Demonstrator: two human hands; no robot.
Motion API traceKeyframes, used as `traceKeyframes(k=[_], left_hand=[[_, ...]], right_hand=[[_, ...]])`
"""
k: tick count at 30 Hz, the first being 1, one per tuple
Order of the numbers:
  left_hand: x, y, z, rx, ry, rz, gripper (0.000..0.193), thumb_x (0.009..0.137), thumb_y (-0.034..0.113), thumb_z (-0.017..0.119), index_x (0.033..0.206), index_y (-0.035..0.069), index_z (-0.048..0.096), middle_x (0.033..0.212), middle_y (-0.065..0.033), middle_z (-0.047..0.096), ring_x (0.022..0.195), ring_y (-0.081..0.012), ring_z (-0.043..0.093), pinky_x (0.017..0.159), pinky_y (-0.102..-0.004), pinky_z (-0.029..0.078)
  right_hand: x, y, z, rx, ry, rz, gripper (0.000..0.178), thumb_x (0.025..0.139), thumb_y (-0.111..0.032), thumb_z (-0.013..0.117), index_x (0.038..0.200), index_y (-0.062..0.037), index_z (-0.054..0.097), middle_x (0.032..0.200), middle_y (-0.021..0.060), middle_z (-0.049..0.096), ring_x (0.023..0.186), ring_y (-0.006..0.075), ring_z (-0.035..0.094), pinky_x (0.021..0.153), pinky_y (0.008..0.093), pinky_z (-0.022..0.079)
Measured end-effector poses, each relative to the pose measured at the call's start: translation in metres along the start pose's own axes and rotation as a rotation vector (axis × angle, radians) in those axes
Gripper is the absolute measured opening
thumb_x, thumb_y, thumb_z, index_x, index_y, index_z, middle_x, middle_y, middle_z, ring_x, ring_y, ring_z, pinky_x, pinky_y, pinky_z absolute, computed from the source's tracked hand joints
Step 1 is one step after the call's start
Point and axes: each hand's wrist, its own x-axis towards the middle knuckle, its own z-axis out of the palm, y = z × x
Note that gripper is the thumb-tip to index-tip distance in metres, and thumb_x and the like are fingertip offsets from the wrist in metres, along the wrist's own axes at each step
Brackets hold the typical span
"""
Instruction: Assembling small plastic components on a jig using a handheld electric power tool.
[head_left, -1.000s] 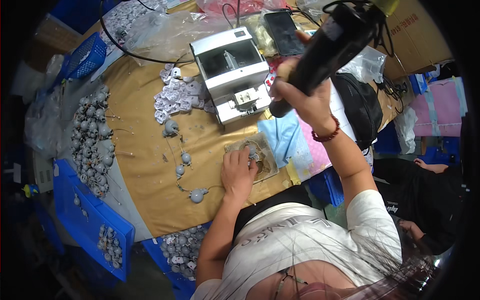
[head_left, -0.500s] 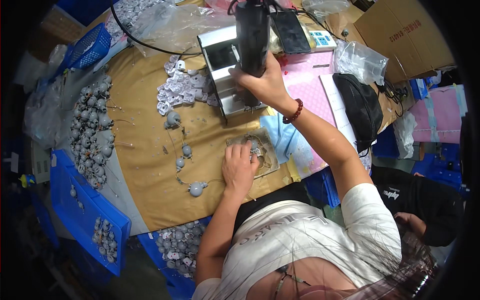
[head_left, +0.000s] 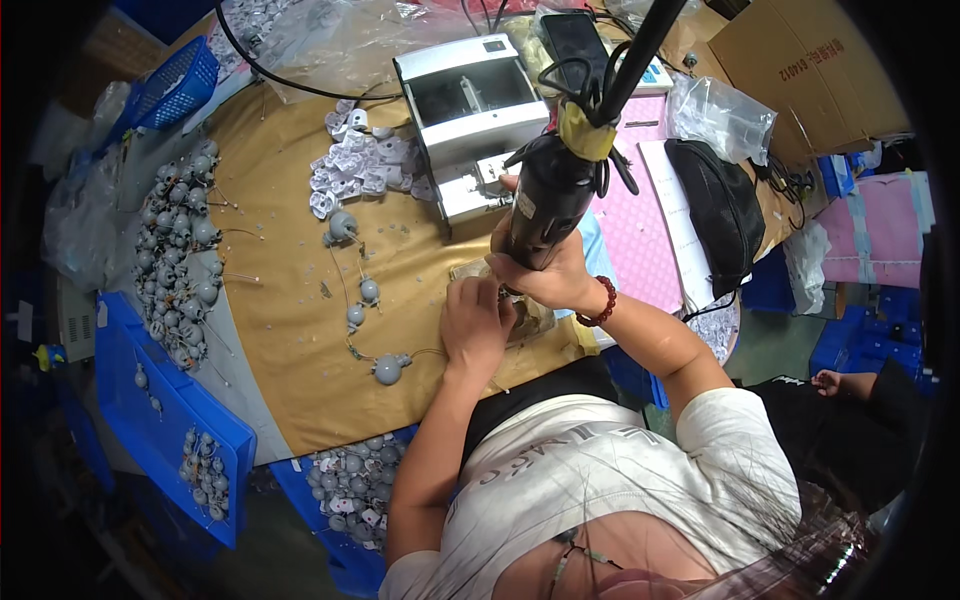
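Black tool (head_left: 553,195): half a second ago it stood over the front of the silver machine (head_left: 475,137); now it has swung toward the body and stands above the shallow tray (head_left: 537,328), leaving the machine's front uncovered.
Meaning: the work seems to have shifted from the machine to whatever lies under the left hand; whether the tool's tip touches it cannot be told.
Right hand (head_left: 545,268): fingers clamped around the tool's lower barrel, bead bracelet (head_left: 605,302) at the wrist.
Left hand (head_left: 475,325): much as before, fingers bent close together over the tray's left part; their tips are hidden, so a grip cannot be confirmed.
Tool make: smooth, dark cylinder, bound with yellow wrapping (head_left: 585,135) at the top, where black cable loops hang.
Tray make: low-walled, brownish and dull, its contents mostly covered by the hands.
Grey balls (head_left: 388,369): rounded, matte bodies linked by thin wires, lying left of the left hand.
White pieces (head_left: 365,170): small, hard-looking moulded shapes, heaped beside the machine.
Surface (head_left: 280,300): tan, faintly creased covering scattered with specks.
Blue cloth (head_left: 592,245): soft and folded, partly behind the right hand.
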Motion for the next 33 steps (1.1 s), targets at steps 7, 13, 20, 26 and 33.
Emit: traceKeyframes(k=[7, 13, 20, 26, 33], left_hand=[[0.001, 0.0, 0.001, 0.008, 0.021, 0.0, 0.031, 0.077, 0.015, 0.072, 0.105, 0.006, 0.062, 0.1, -0.0105, 0.059, 0.101, -0.033, 0.057, 0.081, -0.0452, 0.051], [0.001, -0.003, 0.0, -0.011, 0.051, 0.023, 0.038, 0.076, 0.014, 0.072, 0.112, 0.007, 0.062, 0.101, -0.0109, 0.059, 0.102, -0.0335, 0.056, 0.082, -0.0447, 0.051], [-0.001, -0.003, -0.002, -0.131, 0.072, 0.002, 0.047, 0.074, 0.014, 0.073, 0.119, 0.008, 0.06, 0.101, -0.0113, 0.059, 0.102, -0.0343, 0.056, 0.082, -0.0451, 0.051], [0.0, -0.005, 0.002, -0.084, 0.07, 0.046, 0.049, 0.072, 0.011, 0.074, 0.119, 0.008, 0.06, 0.103, -0.0116, 0.058, 0.103, -0.0348, 0.056, 0.083, -0.046, 0.051], [-0.001, -0.004, 0.003, -0.106, 0.049, 0.023, 0.047, 0.073, 0.009, 0.075, 0.118, 0.007, 0.06, 0.103, -0.0123, 0.058, 0.103, -0.0361, 0.055, 0.085, -0.0464, 0.05]], right_hand=[[-0.005, -0.003, 0.0, 0.042, -0.029, 0.018, 0.086, 0.082, 0.009, 0.069, 0.152, 0.0023, 0.021, 0.084, 0.0069, 0.061, 0.072, 0.0121, 0.059, 0.065, 0.0259, 0.047], [-0.021, 0.01, -0.007, -0.039, -0.193, -0.13, 0.084, 0.084, 0.005, 0.068, 0.153, -0.0094, 0.022, 0.083, 0.0064, 0.058, 0.071, 0.0122, 0.057, 0.064, 0.0268, 0.045], [-0.025, 0.006, -0.008, -0.203, -0.276, -0.289, 0.074, 0.086, -0.007, 0.073, 0.146, -0.0139, 0.029, 0.096, 0.0049, 0.056, 0.081, 0.0129, 0.055, 0.077, 0.0306, 0.045], [-0.035, 0.011, -0.007, -0.342, -0.204, -0.311, 0.066, 0.086, -0.004, 0.071, 0.14, -0.0127, 0.033, 0.096, 0.0045, 0.055, 0.081, 0.0126, 0.054, 0.078, 0.0311, 0.045], [-0.035, 0.005, -0.002, -0.14, -0.194, -0.195, 0.067, 0.084, 0.004, 0.069, 0.141, -0.0115, 0.037, 0.095, 0.0052, 0.058, 0.081, 0.0131, 0.058, 0.075, 0.0313, 0.049]])
